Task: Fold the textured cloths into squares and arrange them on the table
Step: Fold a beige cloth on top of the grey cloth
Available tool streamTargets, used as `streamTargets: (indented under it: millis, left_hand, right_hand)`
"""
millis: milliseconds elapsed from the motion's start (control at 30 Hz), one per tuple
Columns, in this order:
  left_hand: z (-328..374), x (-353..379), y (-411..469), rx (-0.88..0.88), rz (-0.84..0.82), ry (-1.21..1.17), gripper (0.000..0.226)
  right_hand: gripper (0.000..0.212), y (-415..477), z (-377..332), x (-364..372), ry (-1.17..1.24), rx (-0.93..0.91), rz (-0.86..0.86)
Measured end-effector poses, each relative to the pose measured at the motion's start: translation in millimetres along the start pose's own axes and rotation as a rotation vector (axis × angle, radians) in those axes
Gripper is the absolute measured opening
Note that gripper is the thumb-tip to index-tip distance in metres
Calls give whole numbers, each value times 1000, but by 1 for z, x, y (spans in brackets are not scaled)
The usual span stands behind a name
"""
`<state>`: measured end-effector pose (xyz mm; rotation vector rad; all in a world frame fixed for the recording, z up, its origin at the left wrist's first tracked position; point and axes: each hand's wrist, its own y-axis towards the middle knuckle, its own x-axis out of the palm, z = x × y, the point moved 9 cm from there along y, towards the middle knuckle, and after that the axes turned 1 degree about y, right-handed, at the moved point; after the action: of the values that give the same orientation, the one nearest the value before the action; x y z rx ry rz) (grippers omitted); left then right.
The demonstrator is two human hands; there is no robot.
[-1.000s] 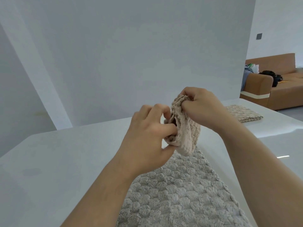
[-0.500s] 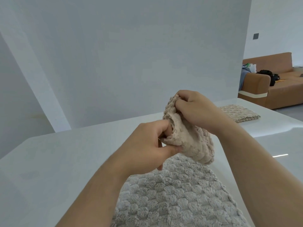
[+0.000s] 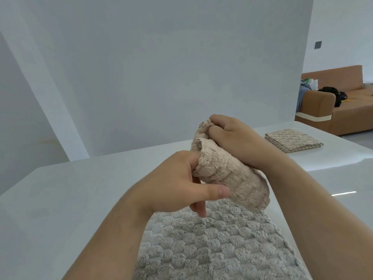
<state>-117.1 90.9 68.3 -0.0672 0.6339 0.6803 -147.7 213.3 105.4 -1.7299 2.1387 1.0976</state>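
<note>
Head view. A beige cloth [image 3: 228,174] of nubbly, plush weave is held in the air at centre frame, bunched into a thick roll that slants down toward the lower right. Its upper end is ruffled and its lower end rounded.

The right hand [image 3: 234,138] is closed round the upper end, fingers curled into the fabric. The left hand [image 3: 173,186] grips the near edge, with its index finger tucked into a fold, its thumb stretched along the underside and one finger pointing down.

Below them a grey cloth [image 3: 212,245] with a quilted, scale-like pile lies flat on the glossy white surface [image 3: 60,199]. A folded cloth [image 3: 292,140], tan and waffle-textured, lies as a neat square at right of frame, well apart.

Against one second ago, the bundle has lengthened from a compact hanging bunch into this slanted roll. The left thumb, then pinched in, is now extended.
</note>
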Motion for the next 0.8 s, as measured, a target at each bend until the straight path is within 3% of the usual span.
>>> streamTargets:
  millis: [200,500,800]
  left_hand:
    - [-5,1,-3,-62,-96,-28,23]
    - [5,2,-8,-50,-142,-157,10]
    - [-5,13,-11,-155,-263,-104,30]
  right_hand:
    - [23,-4,3,14,202,48,-157]
    - [26,-2,1,18,33,-15,-142]
    - [30,-9,10,20,263,95,-231]
